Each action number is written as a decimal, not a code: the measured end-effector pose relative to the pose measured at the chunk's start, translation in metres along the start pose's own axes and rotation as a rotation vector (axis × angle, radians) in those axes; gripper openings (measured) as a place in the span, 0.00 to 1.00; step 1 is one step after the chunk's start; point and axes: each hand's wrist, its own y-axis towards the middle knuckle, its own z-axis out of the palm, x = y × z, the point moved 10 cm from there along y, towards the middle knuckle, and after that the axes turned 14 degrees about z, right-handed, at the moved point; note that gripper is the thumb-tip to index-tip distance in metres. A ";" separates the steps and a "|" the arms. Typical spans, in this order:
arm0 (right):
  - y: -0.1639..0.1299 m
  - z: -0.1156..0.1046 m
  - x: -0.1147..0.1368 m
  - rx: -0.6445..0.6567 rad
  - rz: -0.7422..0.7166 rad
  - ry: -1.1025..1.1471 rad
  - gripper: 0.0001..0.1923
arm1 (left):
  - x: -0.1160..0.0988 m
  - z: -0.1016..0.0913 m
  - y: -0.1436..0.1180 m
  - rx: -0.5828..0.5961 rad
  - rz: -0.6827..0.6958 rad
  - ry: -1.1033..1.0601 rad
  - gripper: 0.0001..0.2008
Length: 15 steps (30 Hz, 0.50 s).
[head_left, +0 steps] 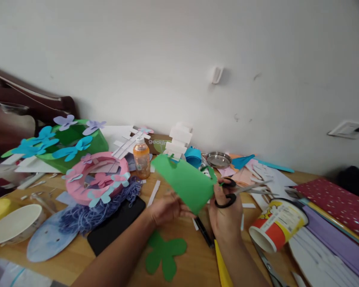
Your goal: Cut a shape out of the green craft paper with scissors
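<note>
- The fingers [179, 205] of the left hand [164, 209] are closed on the lower edge of the green paper [185, 181], held up above the front-middle of the table [77, 255].
- The right hand [225, 217] grips the scissors [239, 191] (fingers in the black loops); the blades point right, away from the sheet.
- The sheet's long axis runs from upper left to lower right, between both hands.
- A green flower cutout [165, 252] lies near the front edge.
</note>
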 end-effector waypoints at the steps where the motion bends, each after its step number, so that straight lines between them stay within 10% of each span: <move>1: -0.002 -0.011 0.008 -0.113 -0.090 -0.014 0.17 | 0.003 0.018 0.001 0.111 -0.011 -0.047 0.33; 4: -0.007 -0.027 0.014 -0.265 -0.200 -0.068 0.18 | 0.002 0.045 0.003 0.236 0.068 -0.160 0.36; 9: -0.001 -0.007 -0.012 -0.046 -0.051 -0.063 0.19 | 0.002 0.002 0.006 -0.192 0.141 -0.136 0.31; 15: -0.006 0.005 -0.013 0.046 -0.066 -0.245 0.18 | -0.026 -0.014 0.006 -0.267 0.124 0.206 0.18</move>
